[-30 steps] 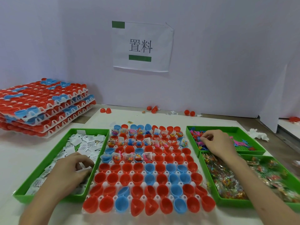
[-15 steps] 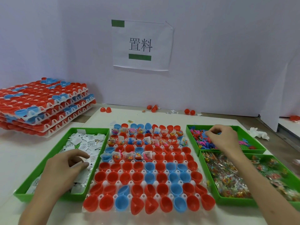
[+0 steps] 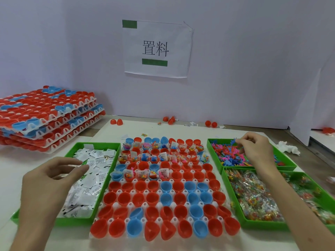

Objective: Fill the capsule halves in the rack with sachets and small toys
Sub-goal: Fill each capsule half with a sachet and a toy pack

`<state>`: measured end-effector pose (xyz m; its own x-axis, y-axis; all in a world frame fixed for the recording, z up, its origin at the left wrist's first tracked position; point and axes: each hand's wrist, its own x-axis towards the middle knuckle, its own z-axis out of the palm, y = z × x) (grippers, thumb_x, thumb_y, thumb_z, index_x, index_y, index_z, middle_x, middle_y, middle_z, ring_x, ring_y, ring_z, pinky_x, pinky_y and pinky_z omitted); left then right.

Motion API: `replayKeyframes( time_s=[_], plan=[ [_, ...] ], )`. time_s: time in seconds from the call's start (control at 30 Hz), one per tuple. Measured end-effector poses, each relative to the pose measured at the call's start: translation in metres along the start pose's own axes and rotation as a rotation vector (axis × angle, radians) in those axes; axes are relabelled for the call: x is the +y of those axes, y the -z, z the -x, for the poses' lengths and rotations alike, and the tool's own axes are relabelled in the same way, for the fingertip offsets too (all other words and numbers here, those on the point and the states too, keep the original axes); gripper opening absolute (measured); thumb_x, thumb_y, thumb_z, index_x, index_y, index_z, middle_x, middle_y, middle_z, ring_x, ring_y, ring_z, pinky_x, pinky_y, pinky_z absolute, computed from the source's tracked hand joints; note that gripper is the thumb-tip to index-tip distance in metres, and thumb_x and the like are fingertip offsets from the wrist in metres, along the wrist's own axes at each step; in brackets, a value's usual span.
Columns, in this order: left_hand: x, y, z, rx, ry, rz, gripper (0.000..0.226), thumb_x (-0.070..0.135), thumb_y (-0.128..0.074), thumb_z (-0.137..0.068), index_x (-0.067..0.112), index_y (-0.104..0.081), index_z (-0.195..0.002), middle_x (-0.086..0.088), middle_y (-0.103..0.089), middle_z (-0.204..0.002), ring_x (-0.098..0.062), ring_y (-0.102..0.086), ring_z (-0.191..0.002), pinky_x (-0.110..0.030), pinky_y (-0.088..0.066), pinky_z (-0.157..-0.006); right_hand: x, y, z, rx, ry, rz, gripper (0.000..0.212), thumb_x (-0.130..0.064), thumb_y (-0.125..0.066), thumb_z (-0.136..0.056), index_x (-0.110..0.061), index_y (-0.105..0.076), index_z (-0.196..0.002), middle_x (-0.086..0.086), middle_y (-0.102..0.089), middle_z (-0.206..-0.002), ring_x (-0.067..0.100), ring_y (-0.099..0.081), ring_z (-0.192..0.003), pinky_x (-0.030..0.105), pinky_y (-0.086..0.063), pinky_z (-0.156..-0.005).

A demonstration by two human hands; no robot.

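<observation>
Two hands up out of their trays since a second ago. Right hand (image 3: 257, 149), then low among the toys, now hovers above the toy tray (image 3: 214, 156) at 2 o'clock. Its thumb and forefinger are clamped on a thin blue toy (image 3: 233, 142), other fingers curled in.

Left hand (image 3: 54, 178), earlier pressed down into the sachets (image 3: 87, 185), now sits raised over the sachet tray (image 3: 104, 187) at 9 o'clock. Its fingers are loosely bent, tips reaching toward 3 o'clock. A sachet lies right at the thumb tip; cannot tell whether it is pinched or just beneath.

Reading: one toy picked, probably one sachet too, both due for the rack (image 3: 126, 239) at centre. Capsule halves (image 3: 183, 175) at its 12 o'clock end already hold fillings, about three rows plus the left part of the fourth. The rest toward 6 o'clock is empty, so well under half done.

Surroundings:
- bag tray (image 3: 233, 198) of clear packets at 4 o'clock
- stack of racks (image 3: 45, 120) at 10 o'clock
- loose halves (image 3: 116, 121) along the wall at 12 o'clock
- crumpled tissue (image 3: 290, 149) at 3 o'clock

Obstacles: none between hands and rack. The filled halves have sachets standing proud, which a passing wrist could easily knock.
</observation>
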<state>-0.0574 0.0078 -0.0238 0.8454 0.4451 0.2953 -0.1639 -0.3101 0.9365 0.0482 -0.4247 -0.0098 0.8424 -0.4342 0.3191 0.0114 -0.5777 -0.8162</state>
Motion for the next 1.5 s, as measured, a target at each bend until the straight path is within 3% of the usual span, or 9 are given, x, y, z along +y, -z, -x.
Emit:
replayKeyframes(
  time_s=[0.17, 0.37, 0.53, 0.7, 0.97, 1.2, 1.33, 1.43, 1.5],
  plan=[
    [0.049, -0.033, 0.028, 0.001, -0.061, 0.227, 0.027, 0.044, -0.078, -0.054, 0.03, -0.073, -0.077, 0.0, -0.071, -0.072, -0.008, -0.057, -0.048, -0.016, -0.049, -0.044, -0.039, 0.006, 0.031, -0.144, 0.017, -0.418, 0.025, -0.007, -0.06, -0.092, -0.012, -0.062, -0.068, 0.013, -0.071, -0.076, 0.018, -0.07, -0.063, 0.035, -0.055, -0.071],
    [0.084, -0.082, 0.066, -0.139, -0.022, 0.517, 0.036, 0.036, -0.093, -0.049, 0.025, -0.075, -0.079, -0.002, -0.075, -0.08, -0.012, -0.072, -0.075, -0.024, -0.054, -0.07, -0.086, 0.018, 0.103, -0.347, 0.056, -0.947, 0.027, -0.008, -0.062, -0.08, -0.02, -0.056, -0.056, 0.011, -0.07, -0.075, 0.017, -0.06, -0.055, 0.025, -0.055, -0.058],
    [0.092, -0.109, 0.097, -0.282, 0.033, 0.675, 0.034, 0.012, -0.092, -0.054, 0.025, -0.078, -0.082, -0.01, -0.077, -0.083, -0.023, -0.076, -0.077, -0.021, -0.057, -0.065, -0.086, 0.02, 0.153, -0.393, 0.024, -1.096, 0.016, -0.021, -0.069, -0.066, -0.021, -0.058, -0.055, 0.014, -0.068, -0.074, 0.018, -0.06, -0.058, 0.024, -0.055, -0.057],
    [0.097, -0.119, 0.112, -0.261, 0.112, 0.7, 0.031, 0.034, -0.078, -0.05, 0.027, -0.079, -0.08, -0.009, -0.075, -0.071, -0.009, -0.061, -0.049, -0.017, -0.05, -0.051, -0.085, 0.022, 0.163, -0.408, 0.082, -1.045, 0.013, -0.015, -0.06, -0.072, -0.017, -0.061, -0.059, 0.017, -0.063, -0.076, 0.02, -0.057, -0.058, 0.024, -0.053, -0.061],
    [0.096, -0.124, 0.114, -0.244, 0.106, 0.72, 0.035, 0.035, -0.078, -0.052, 0.03, -0.079, -0.086, -0.009, -0.078, -0.081, -0.016, -0.075, -0.077, -0.018, -0.055, -0.066, -0.085, 0.019, 0.165, -0.476, 0.268, -0.829, 0.012, -0.031, -0.067, -0.072, -0.021, -0.065, -0.068, 0.003, -0.059, -0.072, 0.015, -0.054, -0.063, 0.021, -0.049, -0.066],
    [0.099, -0.121, 0.119, -0.307, 0.031, 0.635, 0.028, 0.026, -0.073, -0.065, 0.033, -0.078, -0.091, -0.007, -0.078, -0.081, -0.016, -0.076, -0.079, -0.016, -0.056, -0.067, -0.08, 0.015, 0.164, -0.453, 0.277, -0.619, 0.007, -0.024, -0.07, -0.079, -0.023, -0.068, -0.072, 0.002, -0.063, -0.067, 0.007, -0.058, -0.061, 0.016, -0.047, -0.059],
    [0.098, -0.119, 0.119, -0.358, -0.02, 0.518, 0.033, 0.017, -0.076, -0.063, 0.036, -0.077, -0.09, -0.001, -0.078, -0.079, -0.011, -0.075, -0.077, -0.012, -0.055, -0.065, -0.076, 0.019, 0.162, -0.442, 0.295, -0.521, 0.017, -0.042, -0.075, -0.078, -0.026, -0.07, -0.074, -0.001, -0.066, -0.067, 0.007, -0.06, -0.061, 0.018, -0.048, -0.058],
    [0.095, -0.118, 0.118, -0.335, -0.011, 0.496, 0.031, 0.014, -0.076, -0.064, 0.036, -0.077, -0.086, 0.0, -0.078, -0.076, -0.009, -0.074, -0.074, -0.011, -0.054, -0.063, -0.06, 0.026, 0.151, -0.32, 0.25, -0.398, 0.023, -0.052, -0.07, -0.083, -0.031, -0.072, -0.076, -0.001, -0.068, -0.069, 0.007, -0.06, -0.06, 0.019, -0.049, -0.057],
    [0.092, -0.117, 0.116, -0.324, -0.013, 0.489, 0.03, 0.013, -0.076, -0.065, 0.037, -0.077, -0.084, 0.001, -0.078, -0.076, -0.008, -0.074, -0.073, -0.01, -0.053, -0.062, -0.038, 0.033, 0.136, -0.158, 0.174, -0.264, 0.013, -0.037, -0.07, -0.085, -0.031, -0.071, -0.074, -0.006, -0.07, -0.072, 0.005, -0.062, -0.062, 0.022, -0.05, -0.059]
  ],
)
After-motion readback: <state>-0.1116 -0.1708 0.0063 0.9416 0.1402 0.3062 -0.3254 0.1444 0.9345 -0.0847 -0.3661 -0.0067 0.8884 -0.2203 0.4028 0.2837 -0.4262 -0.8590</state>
